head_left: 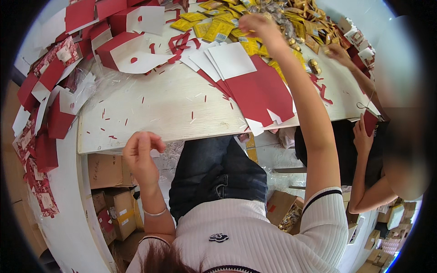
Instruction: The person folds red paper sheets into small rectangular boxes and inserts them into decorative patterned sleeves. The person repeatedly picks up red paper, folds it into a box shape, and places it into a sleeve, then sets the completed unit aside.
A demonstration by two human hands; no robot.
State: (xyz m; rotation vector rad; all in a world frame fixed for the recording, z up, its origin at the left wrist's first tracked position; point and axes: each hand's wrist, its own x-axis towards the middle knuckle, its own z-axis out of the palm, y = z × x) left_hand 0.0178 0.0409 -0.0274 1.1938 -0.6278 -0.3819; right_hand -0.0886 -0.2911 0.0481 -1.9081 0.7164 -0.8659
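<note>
My right hand [263, 28] is stretched across the far side of the table. It is over a heap of yellow packets [217, 30], fingers extended and slightly apart, with nothing visible in them. My left hand [142, 152] hovers at the table's front edge, its fingers loosely bent and no object showing in it. Under my right forearm lies a fanned stack of flat red and white card blanks [260, 91], its near end close to the front edge. Gold-wrapped balls [314, 66] sit right of my forearm.
Folded red and white boxes [129, 52] crowd the far left, beside patterned red boxes [44, 200]. Red card offcuts [181, 45] and small scraps litter the table [150, 109]. At right, a co-worker's hand [363, 139] holds a small red box [369, 122]; cardboard cartons [120, 214] stand below.
</note>
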